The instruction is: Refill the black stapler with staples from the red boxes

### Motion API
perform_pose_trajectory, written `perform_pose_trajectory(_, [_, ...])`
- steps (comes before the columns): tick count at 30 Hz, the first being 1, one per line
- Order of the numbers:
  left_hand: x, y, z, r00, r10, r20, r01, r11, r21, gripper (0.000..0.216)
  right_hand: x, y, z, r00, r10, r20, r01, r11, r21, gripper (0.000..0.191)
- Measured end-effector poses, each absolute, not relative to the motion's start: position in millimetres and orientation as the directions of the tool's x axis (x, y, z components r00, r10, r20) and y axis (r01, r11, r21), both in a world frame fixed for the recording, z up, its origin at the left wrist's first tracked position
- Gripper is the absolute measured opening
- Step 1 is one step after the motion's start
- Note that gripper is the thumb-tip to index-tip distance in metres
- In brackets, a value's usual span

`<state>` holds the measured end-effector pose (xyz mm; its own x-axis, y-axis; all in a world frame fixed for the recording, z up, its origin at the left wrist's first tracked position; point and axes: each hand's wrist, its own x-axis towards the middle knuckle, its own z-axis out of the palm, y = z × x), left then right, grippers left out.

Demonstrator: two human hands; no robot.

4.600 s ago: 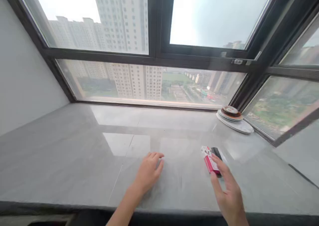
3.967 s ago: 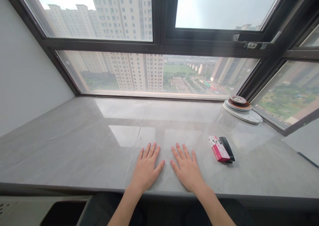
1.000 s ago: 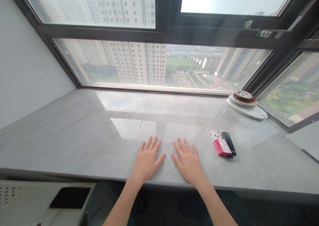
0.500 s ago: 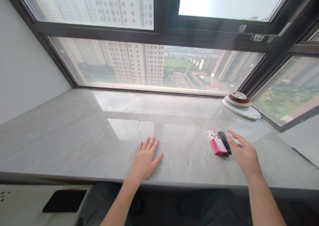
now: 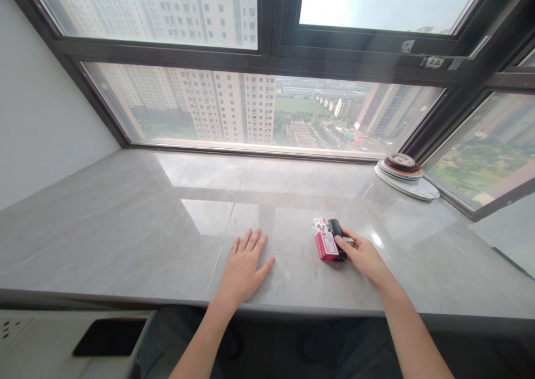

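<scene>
My left hand [image 5: 244, 265] lies flat and open on the grey stone sill [image 5: 125, 239], fingers spread, holding nothing. My right hand [image 5: 363, 254] reaches in from the right. Its outstretched fingers press against the right side of a small black stapler-like object [image 5: 335, 231]. A red and white box [image 5: 324, 239] lies directly against that object's left side. Neither thing is lifted; both lie on the sill between my hands.
A stack of round plates [image 5: 403, 173] sits in the far right corner by the dark window frame [image 5: 267, 61]. A white wall [image 5: 37, 117] closes the left side. The sill's front edge [image 5: 292, 309] runs just above my lap.
My right hand left its flat place beside the left hand, swung out right of the box and black object, and has slid both leftward along the sill. My left hand stayed put.
</scene>
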<state>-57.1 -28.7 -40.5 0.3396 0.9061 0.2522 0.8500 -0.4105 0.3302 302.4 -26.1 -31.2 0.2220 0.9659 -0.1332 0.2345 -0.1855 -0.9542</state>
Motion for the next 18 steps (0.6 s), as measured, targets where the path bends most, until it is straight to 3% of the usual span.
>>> perform_pose_trajectory(6, [-59.3,-27.0,-37.9,0.276,0.931,0.238,0.774,-0.362,0.519,0.049,180.6,-13.7,-43.0,0.181,0.982,0.052,0.274,0.001,-0.962,0.059])
perform_pose_trajectory(11, [-45.1,-24.0,-27.3,0.035,0.964,0.265,0.615,-0.230,0.754,0.042,130.6,-10.0,-47.4,0.155,0.978,0.137,0.368,0.072,-0.927,0.051])
perform_pose_trajectory(13, [-28.9,-22.7,-23.7,-0.049,0.953,0.299,0.598,-0.212,0.773,0.041,131.9,-12.0,-47.6,0.179,0.969,0.170,0.406,0.085,-0.910,0.049])
perform_pose_trajectory(18, [10.7,-23.9,-25.8,-0.167,0.923,0.348,0.694,-0.140,0.706,0.064,166.8,-21.6,-48.5,0.307,0.934,0.185,0.419,0.042,-0.907,0.056])
